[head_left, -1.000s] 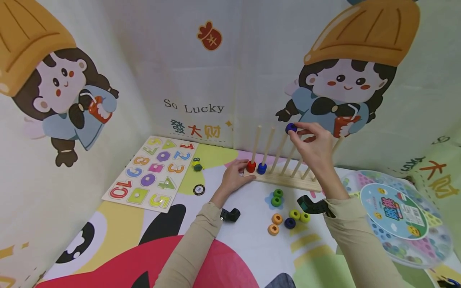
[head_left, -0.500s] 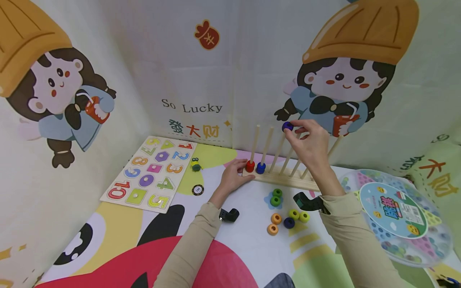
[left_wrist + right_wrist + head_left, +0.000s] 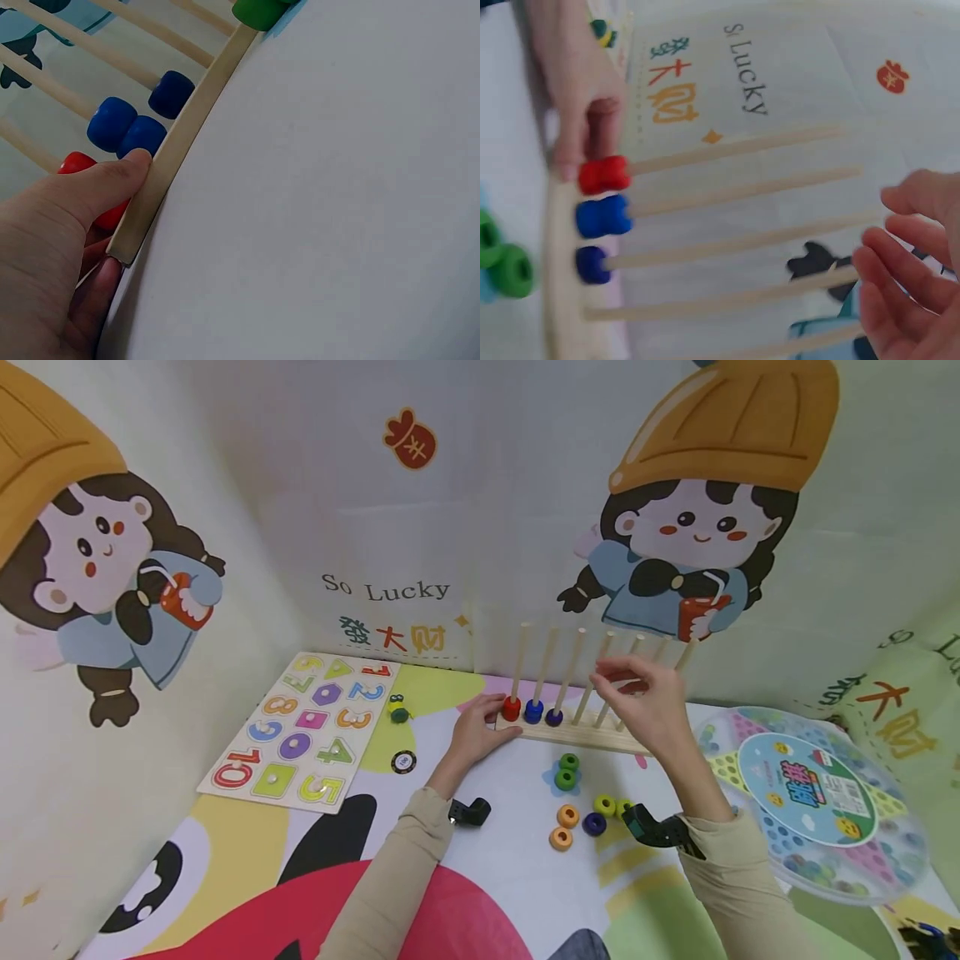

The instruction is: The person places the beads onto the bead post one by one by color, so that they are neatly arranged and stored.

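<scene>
A wooden peg rack (image 3: pixel 585 737) stands at the back of the table with a row of upright pegs. Red beads (image 3: pixel 512 709) sit at the foot of the leftmost peg, blue beads (image 3: pixel 533 712) on the second, and one dark blue bead (image 3: pixel 592 265) on the third. My left hand (image 3: pixel 474 732) grips the rack's left end, its thumb (image 3: pixel 120 178) lying along the front by the blue beads. Beside the upper part of the pegs, my right hand (image 3: pixel 651 702) hovers with fingers loosely bent and nothing in them.
In front of the rack lie green beads (image 3: pixel 567 770), orange beads (image 3: pixel 561 838), a loose dark blue bead (image 3: pixel 595 824) and yellow-green beads (image 3: pixel 604 805). A number puzzle board (image 3: pixel 300 735) is at left, with a black chip (image 3: pixel 403 762) nearby. A round game box (image 3: pixel 810 789) is at right.
The dark blue bead that my right hand pinched at the third peg's top now sits at that peg's foot. My right hand has let go and lowered slightly. My left hand keeps its grip.
</scene>
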